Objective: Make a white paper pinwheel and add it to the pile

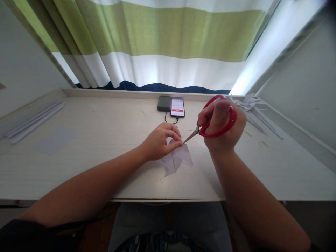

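Observation:
My left hand (165, 140) pinches a folded piece of white paper (175, 161) between thumb and fingers, just over the near middle of the table. Creases run across the paper, and part of it is hidden behind my fingers. My right hand (225, 122) grips a pair of red-handled scissors (232, 122), with thumb and fingers through the loops. The metal blades point down and left, their tips at the paper right beside my left thumb. Whether the blades are touching the paper I cannot tell.
At the back edge of the white table (105, 119) lie a black power bank (163, 104) and a phone (177, 107) joined by a cable. Long paper strips (36, 120) and a square sheet (56, 140) lie left. Paper scraps (249, 103) are piled right. Behind hangs a curtain (168, 31).

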{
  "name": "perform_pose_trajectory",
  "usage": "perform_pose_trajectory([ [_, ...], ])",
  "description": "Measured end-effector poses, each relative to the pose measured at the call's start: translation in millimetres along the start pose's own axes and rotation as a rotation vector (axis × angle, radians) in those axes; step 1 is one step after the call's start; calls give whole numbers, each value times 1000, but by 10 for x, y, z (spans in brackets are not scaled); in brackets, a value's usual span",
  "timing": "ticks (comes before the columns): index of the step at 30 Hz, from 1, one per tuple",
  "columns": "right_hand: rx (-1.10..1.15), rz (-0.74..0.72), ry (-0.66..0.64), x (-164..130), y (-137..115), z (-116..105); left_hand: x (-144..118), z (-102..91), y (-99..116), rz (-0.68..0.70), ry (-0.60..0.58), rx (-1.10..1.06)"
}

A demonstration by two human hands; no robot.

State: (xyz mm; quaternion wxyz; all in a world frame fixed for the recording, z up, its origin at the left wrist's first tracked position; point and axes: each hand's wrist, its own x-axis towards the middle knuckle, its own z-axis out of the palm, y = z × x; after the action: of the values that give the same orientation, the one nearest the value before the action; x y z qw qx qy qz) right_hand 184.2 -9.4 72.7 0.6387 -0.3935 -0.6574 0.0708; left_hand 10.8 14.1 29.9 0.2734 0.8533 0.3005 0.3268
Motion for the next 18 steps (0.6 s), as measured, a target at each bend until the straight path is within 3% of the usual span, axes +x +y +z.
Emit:
perform_pose_trajectory([
  [18,-20,43,31,8,-37,19,-7,-1,-14,30,9,8],
])
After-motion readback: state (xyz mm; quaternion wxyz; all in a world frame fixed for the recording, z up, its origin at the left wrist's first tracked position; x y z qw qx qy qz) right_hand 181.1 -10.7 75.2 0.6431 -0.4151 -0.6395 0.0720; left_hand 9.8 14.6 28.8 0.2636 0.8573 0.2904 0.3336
